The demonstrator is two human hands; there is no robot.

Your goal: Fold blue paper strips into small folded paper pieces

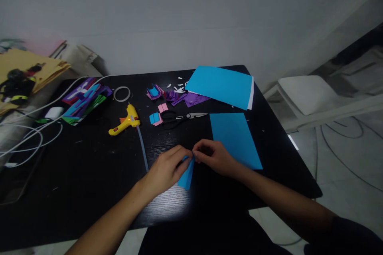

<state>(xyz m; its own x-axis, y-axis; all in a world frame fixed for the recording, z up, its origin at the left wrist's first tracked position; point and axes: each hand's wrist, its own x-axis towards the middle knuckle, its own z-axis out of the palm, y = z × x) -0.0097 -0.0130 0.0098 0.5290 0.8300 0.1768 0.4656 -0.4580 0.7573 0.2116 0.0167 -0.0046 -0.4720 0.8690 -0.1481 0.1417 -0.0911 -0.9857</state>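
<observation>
A narrow blue paper piece [187, 175] stands between my hands over the black table, near its front edge. My left hand [171, 166] pinches its upper part between thumb and fingers. Thumb and fingertips of my right hand [216, 157] come together at the top corner of the same piece. A blue sheet [235, 137] lies partly beneath my right wrist. Beyond my hands are black-handled scissors [191, 116], their blades pointing right. Small folded blue and pink pieces [155, 118] lie left of the scissors.
On the black table [89, 191] lie a yellow glue gun [127, 120], a grey ring [121, 94], purple scraps [194, 99] and a blue sheet stack [221, 85]. Coloured strips [86, 99] and white cables [32, 129] are at left. A white stool [302, 93] stands right.
</observation>
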